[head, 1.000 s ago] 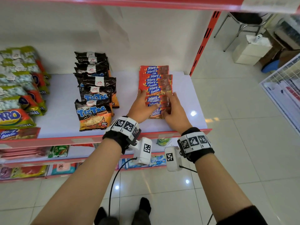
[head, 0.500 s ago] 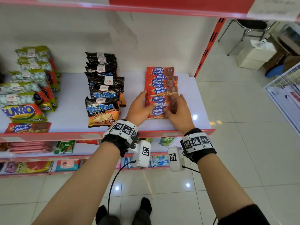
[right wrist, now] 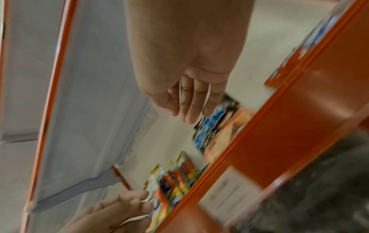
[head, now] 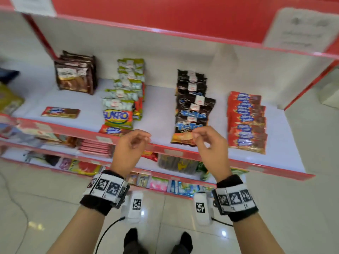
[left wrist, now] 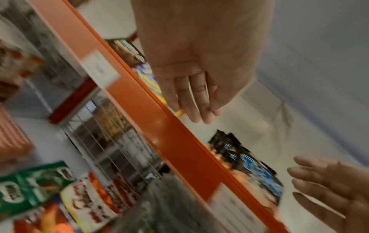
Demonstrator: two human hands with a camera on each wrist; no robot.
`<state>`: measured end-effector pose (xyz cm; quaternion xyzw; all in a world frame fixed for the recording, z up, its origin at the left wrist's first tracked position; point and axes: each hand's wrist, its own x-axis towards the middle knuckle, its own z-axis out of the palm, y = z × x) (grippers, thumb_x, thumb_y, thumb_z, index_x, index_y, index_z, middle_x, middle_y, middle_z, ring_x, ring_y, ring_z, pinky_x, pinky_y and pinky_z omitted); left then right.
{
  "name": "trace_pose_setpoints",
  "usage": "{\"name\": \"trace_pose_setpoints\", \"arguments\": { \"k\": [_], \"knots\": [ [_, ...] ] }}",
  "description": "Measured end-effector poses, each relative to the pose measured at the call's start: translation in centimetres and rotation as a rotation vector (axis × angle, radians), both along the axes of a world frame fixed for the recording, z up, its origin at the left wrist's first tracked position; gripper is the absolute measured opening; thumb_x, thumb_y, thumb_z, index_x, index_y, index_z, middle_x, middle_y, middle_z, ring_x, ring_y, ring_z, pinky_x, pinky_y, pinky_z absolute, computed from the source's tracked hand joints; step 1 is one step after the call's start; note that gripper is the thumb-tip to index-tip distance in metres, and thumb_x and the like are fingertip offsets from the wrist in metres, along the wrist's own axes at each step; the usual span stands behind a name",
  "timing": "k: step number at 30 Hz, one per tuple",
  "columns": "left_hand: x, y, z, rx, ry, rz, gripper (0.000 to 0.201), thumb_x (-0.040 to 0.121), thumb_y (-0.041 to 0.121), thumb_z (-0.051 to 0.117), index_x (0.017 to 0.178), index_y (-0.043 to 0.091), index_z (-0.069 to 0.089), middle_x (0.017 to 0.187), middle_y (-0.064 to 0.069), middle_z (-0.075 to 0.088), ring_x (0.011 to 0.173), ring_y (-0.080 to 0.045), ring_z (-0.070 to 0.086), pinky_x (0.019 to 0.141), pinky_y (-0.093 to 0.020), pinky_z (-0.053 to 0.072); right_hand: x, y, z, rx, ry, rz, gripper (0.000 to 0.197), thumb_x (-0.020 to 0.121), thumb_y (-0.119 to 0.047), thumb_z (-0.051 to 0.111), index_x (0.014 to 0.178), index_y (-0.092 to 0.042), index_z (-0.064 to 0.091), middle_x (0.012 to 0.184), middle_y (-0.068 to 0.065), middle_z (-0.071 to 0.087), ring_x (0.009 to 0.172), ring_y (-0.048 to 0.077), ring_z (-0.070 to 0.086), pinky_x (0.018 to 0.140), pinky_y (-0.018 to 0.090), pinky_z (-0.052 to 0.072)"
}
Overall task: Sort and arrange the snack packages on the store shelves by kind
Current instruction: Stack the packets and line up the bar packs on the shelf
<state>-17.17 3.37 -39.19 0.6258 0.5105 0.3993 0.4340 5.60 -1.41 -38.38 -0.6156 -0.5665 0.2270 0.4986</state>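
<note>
Both hands, left [head: 131,143] and right [head: 209,143], hang loosely curled and empty before the shelf [head: 165,149]. Two red packs [head: 60,112] lie apart from the red stack [head: 246,123]; probably they go there next.

On your white shelf [head: 161,114], the red Mary Queen packets [head: 246,121] lie far right, the black Tic Tac bags [head: 191,105] left of them, the green-topped Sukro bags [head: 124,99] further left, the brown packets [head: 76,77] behind at back left.
</note>
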Motion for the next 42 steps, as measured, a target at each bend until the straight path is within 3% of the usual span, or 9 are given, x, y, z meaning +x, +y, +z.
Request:
{"name": "trace_pose_setpoints", "arguments": {
  "k": [4,6,12,17,19,26,32,36,42],
  "knots": [
    [-8.0,1.9,-1.1,0.107,0.195,0.238,0.016,0.084,0.004,0.064,0.088,0.019,0.064,0.091,-0.006,0.070,0.088,-0.025,0.066,0.077,-0.032,0.051,-8.4,3.2,-1.1,-0.060,-0.044,0.150,0.010,0.092,-0.008,0.056,0.093,-0.011,0.064,0.090,-0.002,0.065,0.078,-0.004,0.058,0.075,0.009,0.044],
    [-8.6,2.6,-1.5,0.153,0.294,0.301,0.012,0.082,0.009,0.067,0.092,0.015,0.066,0.096,-0.011,0.070,0.092,-0.028,0.065,0.080,-0.034,0.050,-9.6,4.0,-1.6,-0.072,-0.103,0.158,0.010,0.092,-0.008,0.055,0.093,-0.009,0.065,0.093,0.003,0.066,0.080,0.002,0.058,0.077,0.018,0.047],
    [-11.5,6.0,-1.5,0.081,0.635,0.221,0.042,0.086,0.031,0.063,0.118,0.004,0.063,0.117,-0.019,0.063,0.112,-0.036,0.053,0.095,-0.040,0.041,-14.0,8.1,-3.3,-0.178,-0.304,-0.031,0.011,0.088,-0.009,0.055,0.092,-0.005,0.065,0.094,0.013,0.064,0.085,0.027,0.061,0.074,0.034,0.049],
    [-11.2,7.2,-0.8,-0.043,0.849,0.168,0.036,0.079,0.046,0.060,0.101,0.019,0.070,0.110,-0.008,0.063,0.112,-0.032,0.052,0.108,-0.056,0.022,-14.4,8.4,-4.2,-0.229,-0.430,-0.120,0.012,0.088,-0.011,0.054,0.090,-0.006,0.064,0.093,0.012,0.062,0.088,0.029,0.058,0.072,0.036,0.048],
    [-11.0,7.8,-0.2,-0.079,0.883,0.115,0.032,0.076,0.047,0.061,0.090,0.020,0.070,0.103,-0.007,0.061,0.107,-0.032,0.054,0.105,-0.056,0.027,-14.4,8.2,-4.4,-0.231,-0.450,-0.121,0.012,0.088,-0.012,0.053,0.090,-0.007,0.065,0.093,0.011,0.063,0.089,0.028,0.057,0.071,0.033,0.045],
    [-11.2,11.8,1.7,-0.257,0.832,-0.107,0.038,0.064,0.037,0.081,0.089,0.010,0.072,0.096,-0.006,0.070,0.093,-0.026,0.065,0.082,-0.038,0.054,-14.4,8.2,-4.3,-0.257,-0.427,-0.148,0.012,0.088,-0.013,0.055,0.091,-0.008,0.065,0.093,0.009,0.062,0.092,0.026,0.057,0.075,0.032,0.045],
    [-11.2,14.1,1.6,-0.279,0.882,-0.297,0.033,0.065,0.027,0.084,0.085,0.004,0.070,0.093,-0.009,0.069,0.089,-0.024,0.064,0.081,-0.035,0.053,-14.4,8.2,-4.4,-0.260,-0.438,-0.174,0.011,0.087,-0.014,0.057,0.089,-0.008,0.066,0.092,0.009,0.063,0.092,0.026,0.057,0.074,0.031,0.044],
    [-12.1,14.6,1.0,-0.264,0.736,-0.367,0.023,0.064,0.014,0.083,0.062,0.015,0.060,0.072,0.000,0.063,0.073,-0.018,0.058,0.069,-0.029,0.045,-14.4,8.2,-4.5,-0.263,-0.440,-0.177,0.012,0.088,-0.015,0.057,0.089,-0.008,0.066,0.092,0.008,0.063,0.091,0.025,0.057,0.074,0.031,0.043],
    [-13.4,14.5,-0.2,-0.198,0.451,-0.495,0.036,0.067,-0.001,0.081,0.063,0.014,0.048,0.067,0.001,0.062,0.072,-0.017,0.060,0.059,-0.023,0.046,-14.4,8.2,-4.6,-0.243,-0.418,-0.183,0.010,0.088,-0.015,0.057,0.087,-0.009,0.065,0.091,0.007,0.063,0.090,0.024,0.057,0.072,0.029,0.042]
  ]
}}
